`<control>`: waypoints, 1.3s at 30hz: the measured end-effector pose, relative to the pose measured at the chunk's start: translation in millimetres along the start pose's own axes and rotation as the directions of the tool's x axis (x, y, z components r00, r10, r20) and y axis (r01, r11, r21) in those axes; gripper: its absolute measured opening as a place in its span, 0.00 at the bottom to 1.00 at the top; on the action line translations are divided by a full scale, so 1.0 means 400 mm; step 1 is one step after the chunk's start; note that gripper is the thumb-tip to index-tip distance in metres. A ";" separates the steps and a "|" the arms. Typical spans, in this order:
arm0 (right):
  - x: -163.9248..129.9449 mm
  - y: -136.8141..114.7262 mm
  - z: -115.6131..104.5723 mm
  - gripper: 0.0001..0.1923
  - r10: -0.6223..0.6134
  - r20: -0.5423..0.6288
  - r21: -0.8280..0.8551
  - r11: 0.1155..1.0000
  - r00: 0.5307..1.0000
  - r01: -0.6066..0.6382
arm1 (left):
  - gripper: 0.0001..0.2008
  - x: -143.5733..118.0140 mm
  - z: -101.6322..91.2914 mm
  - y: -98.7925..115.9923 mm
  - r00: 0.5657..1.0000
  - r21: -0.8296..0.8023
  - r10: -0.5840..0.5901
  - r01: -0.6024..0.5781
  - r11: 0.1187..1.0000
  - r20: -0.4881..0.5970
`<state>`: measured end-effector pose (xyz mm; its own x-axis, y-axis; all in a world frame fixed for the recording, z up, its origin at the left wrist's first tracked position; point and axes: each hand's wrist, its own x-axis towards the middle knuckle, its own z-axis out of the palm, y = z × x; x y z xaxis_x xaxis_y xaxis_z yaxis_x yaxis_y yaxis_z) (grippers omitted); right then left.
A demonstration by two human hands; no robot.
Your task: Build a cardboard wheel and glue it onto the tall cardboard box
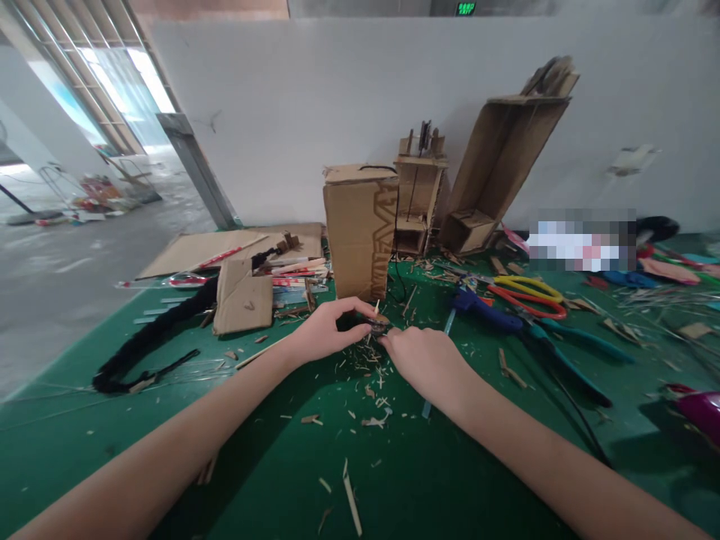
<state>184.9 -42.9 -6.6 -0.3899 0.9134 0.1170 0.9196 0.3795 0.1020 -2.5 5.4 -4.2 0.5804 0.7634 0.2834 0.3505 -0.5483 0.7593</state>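
Small round piece: dark and brown, disc-like, its make too small to tell; it sits between the two hands (378, 324), at the middle of the green worktop (270, 472), with a pale pointed tip rising beside it.
Left hand: thumb and fingers grasp the piece from the left (329, 328).
Right hand: knuckles bent, fingers meeting the piece's near right edge (424, 360); whether they clench it cannot be told.
Shavings: pale, thin, curled flakes scattered beneath and nearer than the hands (374, 361).
Split stick: straight, pale, frayed at its far end, lying near (352, 501).
Tall box: flat-sided brown cardboard with dark markings, upright just beyond the hands, hiding part of what stands behind (354, 236).
Open cardboard frames: a narrow one topped with dark discs (421, 187) and a taller leaning one to its right (506, 161), both near the white wall.
Right side: scissors with smooth yellow and red loops (529, 283), a blue tool (489, 311), teal-handled pliers (574, 375).
Left side: fuzzy black band, curved (149, 337), beside a creased cardboard piece (241, 304).
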 end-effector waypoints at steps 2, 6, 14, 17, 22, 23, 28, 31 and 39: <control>-0.002 0.002 -0.001 0.18 -0.021 0.003 -0.001 1.000 1.000 0.021 | 0.08 -0.001 0.001 0.001 1.000 0.002 0.008 -0.008 1.000 -0.009; -0.009 0.002 0.000 0.19 -0.031 -0.007 -0.018 0.999 0.999 0.031 | 0.07 -0.002 0.004 0.001 0.999 0.001 0.013 -0.013 1.000 -0.031; -0.001 -0.008 0.000 0.17 0.004 -0.005 -0.039 0.999 1.000 -0.004 | 0.07 -0.003 0.004 -0.011 0.999 -0.019 0.013 -0.014 1.000 -0.043; 0.001 -0.006 -0.002 0.16 -0.039 0.008 -0.032 0.999 0.999 0.039 | 0.07 -0.004 0.004 -0.010 0.999 -0.031 0.021 -0.022 0.999 -0.047; -0.004 -0.005 -0.003 0.18 -0.049 -0.001 -0.053 0.997 0.999 0.048 | 0.06 -0.004 0.003 -0.014 0.999 -0.052 0.012 -0.014 0.999 -0.039; -0.004 -0.006 -0.002 0.19 -0.033 -0.004 -0.059 0.998 0.999 0.033 | 0.06 -0.004 0.003 -0.016 0.999 -0.056 0.013 -0.015 0.998 -0.036; 0.000 -0.008 0.000 0.19 0.005 0.003 -0.062 0.998 1.000 -0.005 | 0.06 -0.003 0.005 -0.022 0.999 -0.074 0.011 -0.014 0.997 -0.040; 0.003 -0.007 -0.001 0.18 -0.017 0.020 -0.053 0.998 1.000 0.018 | 0.06 -0.003 0.005 -0.020 0.999 -0.078 0.000 -0.003 0.997 -0.036; -0.001 -0.009 -0.021 0.14 -0.107 0.073 -0.029 0.994 0.992 0.109 | 0.05 -0.001 0.009 -0.025 0.999 -0.068 0.007 -0.011 0.998 -0.046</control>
<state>181.3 -46.1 1.2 -0.4812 0.8760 0.0331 0.8698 0.4724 0.1426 -3.6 9.3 -14.0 0.5489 0.7741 0.3154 0.2937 -0.5319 0.7942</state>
